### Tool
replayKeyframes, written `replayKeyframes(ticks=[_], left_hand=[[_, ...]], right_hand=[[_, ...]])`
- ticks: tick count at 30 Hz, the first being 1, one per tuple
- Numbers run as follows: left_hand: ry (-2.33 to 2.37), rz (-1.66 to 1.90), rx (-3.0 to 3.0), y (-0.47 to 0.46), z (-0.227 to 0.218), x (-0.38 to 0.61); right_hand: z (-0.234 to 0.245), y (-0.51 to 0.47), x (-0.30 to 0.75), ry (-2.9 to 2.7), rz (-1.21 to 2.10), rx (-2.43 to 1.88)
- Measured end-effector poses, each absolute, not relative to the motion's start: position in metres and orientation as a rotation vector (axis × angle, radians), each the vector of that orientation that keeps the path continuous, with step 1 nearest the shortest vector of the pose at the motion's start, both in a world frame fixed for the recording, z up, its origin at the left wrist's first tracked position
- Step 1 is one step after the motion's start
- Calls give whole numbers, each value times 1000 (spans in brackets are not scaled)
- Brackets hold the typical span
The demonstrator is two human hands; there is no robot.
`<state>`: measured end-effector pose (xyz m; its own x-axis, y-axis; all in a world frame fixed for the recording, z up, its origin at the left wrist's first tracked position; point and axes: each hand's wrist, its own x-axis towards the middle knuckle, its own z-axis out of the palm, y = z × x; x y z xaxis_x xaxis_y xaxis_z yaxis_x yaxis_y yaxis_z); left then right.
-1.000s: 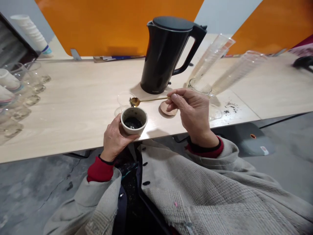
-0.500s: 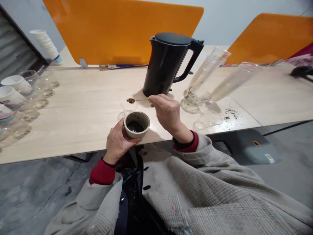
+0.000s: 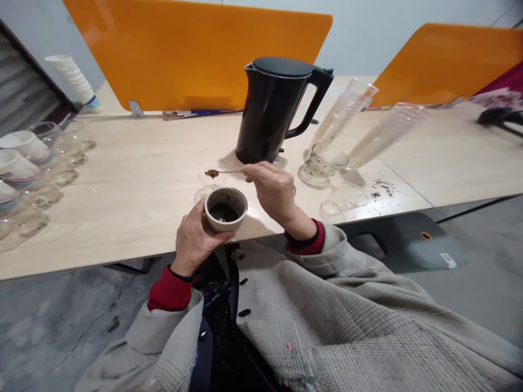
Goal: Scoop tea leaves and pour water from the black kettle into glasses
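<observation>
A small pale cup (image 3: 226, 220) with dark wet leaves and liquid inside is wrapped by the fingers of my left hand (image 3: 196, 239), tilted slightly toward me near the table's front edge. Between the fingers of my right hand (image 3: 273, 190) is the thin handle of a small wooden spoon (image 3: 212, 173). Its bowl carries something dark and sits over the mouth of a clear plastic cup (image 3: 202, 193), which stands behind the pale cup and is partly hidden by it. Whether the spoon touches the clear cup I cannot tell.
A black kettle (image 3: 275, 109) stands just behind my right hand. To the right are a glass (image 3: 324, 163) with leaf bits, stacked clear cups (image 3: 386, 136), another clear cup (image 3: 345, 198) and scattered leaves (image 3: 383, 188). Paper cups (image 3: 24, 146) and filled clear cups line the left.
My right hand and the spoon have lowered slightly, bringing the spoon's bowl nearer the clear cup's mouth. My left hand keeps its hold on the pale cup. The view has shifted a little.
</observation>
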<state>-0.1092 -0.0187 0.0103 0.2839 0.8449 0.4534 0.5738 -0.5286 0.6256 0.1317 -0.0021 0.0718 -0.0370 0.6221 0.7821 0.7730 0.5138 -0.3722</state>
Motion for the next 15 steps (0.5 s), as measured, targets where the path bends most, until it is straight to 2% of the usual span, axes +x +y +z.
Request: replayKeyframes(ticks=[7,11,15], left_hand=[[1330,1146,2220,-18,7,-109],[1303,1195,2222,-16,5,-109],[1340,1166,2219,-15,6,-109]], right_hand=[[100,-9,172,-1272,-46,-1185],[108,-23,239,-1081,-180,-1236],[108,-34,302,-982,-306,-1484]])
